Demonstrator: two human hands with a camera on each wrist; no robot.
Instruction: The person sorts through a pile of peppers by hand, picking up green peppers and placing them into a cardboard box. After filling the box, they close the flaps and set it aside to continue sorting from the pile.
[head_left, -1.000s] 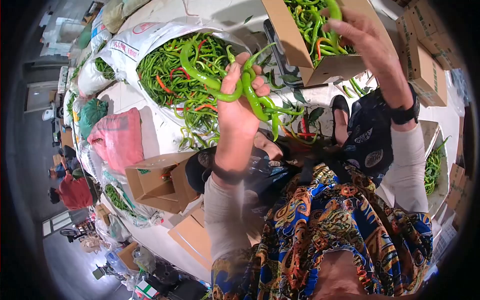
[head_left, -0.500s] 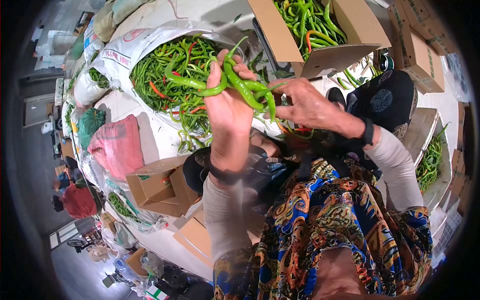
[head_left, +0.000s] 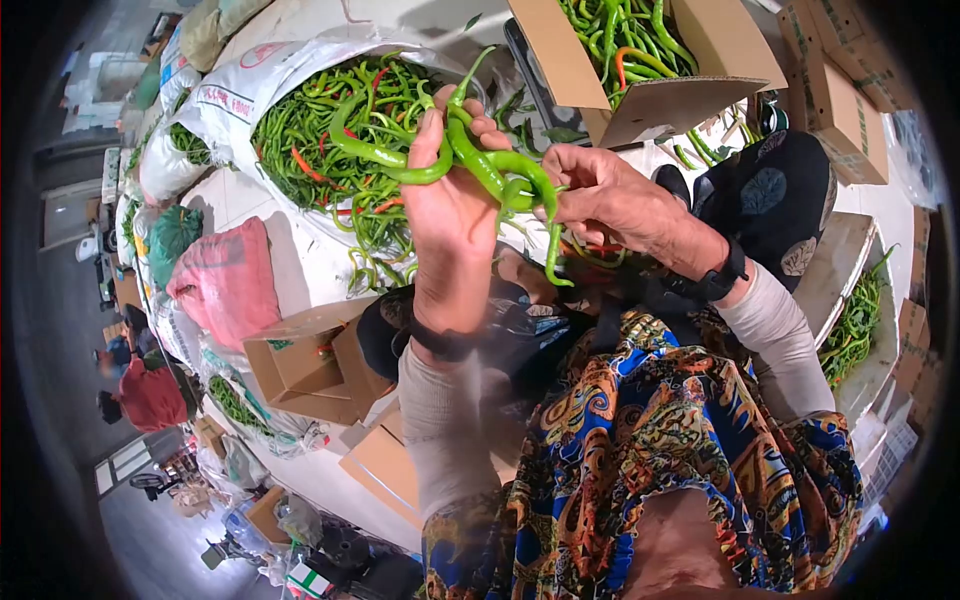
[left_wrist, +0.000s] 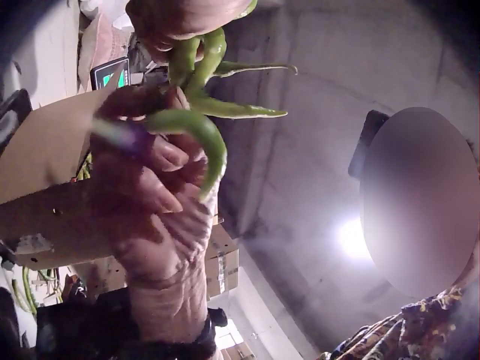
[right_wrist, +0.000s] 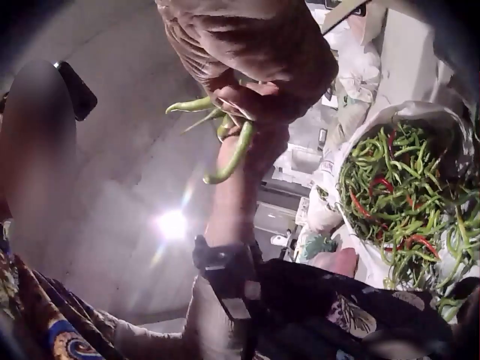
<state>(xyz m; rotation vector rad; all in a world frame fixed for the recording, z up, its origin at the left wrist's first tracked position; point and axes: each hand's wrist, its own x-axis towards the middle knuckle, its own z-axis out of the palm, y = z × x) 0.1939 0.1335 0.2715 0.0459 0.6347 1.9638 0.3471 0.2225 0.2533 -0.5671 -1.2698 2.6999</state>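
Note:
In the head view my left hand [head_left: 452, 215], palm turned up, grips several long green chili peppers [head_left: 475, 163] that cross over its fingers. One curved end sticks out to the left past the thumb. My right hand [head_left: 628, 208] has come in from the right, and its thumb and fingers pinch a curved green chili pepper [left_wrist: 209, 142] at the edge of the bunch. Thin pepper tips point away from the bunch in the left wrist view. In the right wrist view, the right hand's back hides part of the bunch.
A white sack [head_left: 222, 98] spills green and red chilies [head_left: 330, 140] behind the left hand. At the upper right stands an open cardboard box [head_left: 690, 112] holding more chilies. An open carton [head_left: 300, 375] sits left of the knees, and a pale crate [head_left: 832, 275] stands to the right.
My right hand has come down from the cardboard box, where it held a pepper, to the bunch, and its fingers now pinch a pepper there. The left hand keeps its hold.

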